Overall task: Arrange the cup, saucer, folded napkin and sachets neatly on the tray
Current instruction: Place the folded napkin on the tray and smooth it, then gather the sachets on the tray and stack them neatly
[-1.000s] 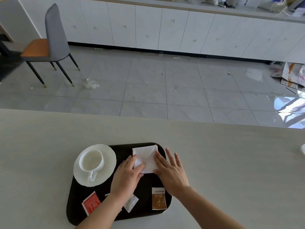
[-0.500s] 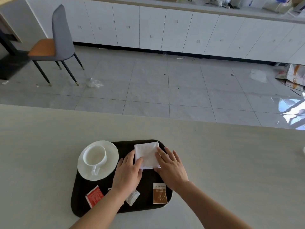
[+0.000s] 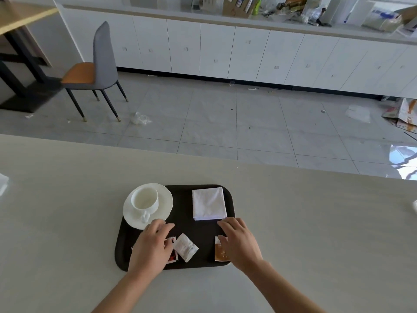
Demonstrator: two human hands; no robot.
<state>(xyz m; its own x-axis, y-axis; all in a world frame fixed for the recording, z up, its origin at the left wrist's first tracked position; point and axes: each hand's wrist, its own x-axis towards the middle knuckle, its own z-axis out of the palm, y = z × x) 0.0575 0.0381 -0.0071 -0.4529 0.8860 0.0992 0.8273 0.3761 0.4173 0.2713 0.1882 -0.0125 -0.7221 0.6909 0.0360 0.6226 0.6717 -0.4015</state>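
A dark tray (image 3: 182,206) lies on the pale table. A white cup (image 3: 144,199) stands on a white saucer (image 3: 163,205) at the tray's back left. A folded white napkin (image 3: 208,203) lies flat at the back right. My left hand (image 3: 152,247) hovers with relaxed fingers over a red sachet (image 3: 172,256), mostly hiding it. A white sachet (image 3: 186,247) lies just right of that hand. My right hand (image 3: 239,241) lies over a brown sachet (image 3: 220,253), fingers spread, below the napkin. Neither hand holds anything.
The table (image 3: 316,222) stretches to both sides of the tray. A white object (image 3: 414,205) peeks in at the right edge, another (image 3: 3,184) at the left edge. Beyond the table's far edge are the tiled floor and a grey chair (image 3: 97,71).
Both hands have left the napkin and drawn back toward me, over the sachets at the tray's front. The napkin now lies uncovered.
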